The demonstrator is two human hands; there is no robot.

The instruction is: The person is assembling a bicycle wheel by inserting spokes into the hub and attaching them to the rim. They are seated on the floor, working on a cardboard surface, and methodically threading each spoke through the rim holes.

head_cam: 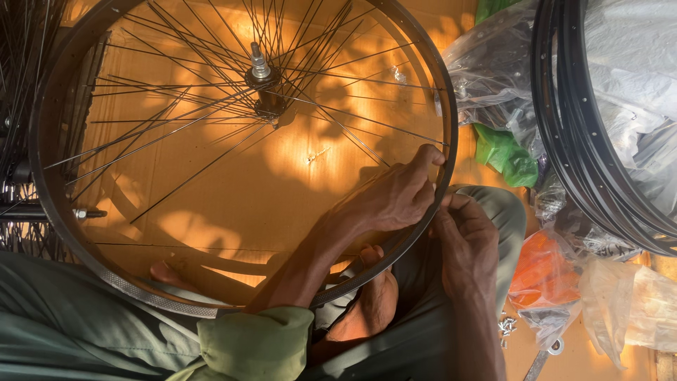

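Landmark: the wheel rim [42,169], lying flat over cardboard [233,190] across the person's lap.

Left of the rim: more spoked wheels [17,85], partly out of view.

Inside the rim: hub [262,85] near the top centre, spokes [176,120] fanning loosely, several not reaching the rim.

At the rim's right edge: left hand [391,197] inside, fingers pinched on a spoke end; right hand [465,236] just outside, fingertips closed at the same spot. What it grips is too small to tell.

Right of the rim: plastic bags [493,77], stacked bare rims [578,141].

Risks, as judged: the spoke could spring free of the pinch; a small fitting could drop among the bags; loose spokes could cross wrongly.
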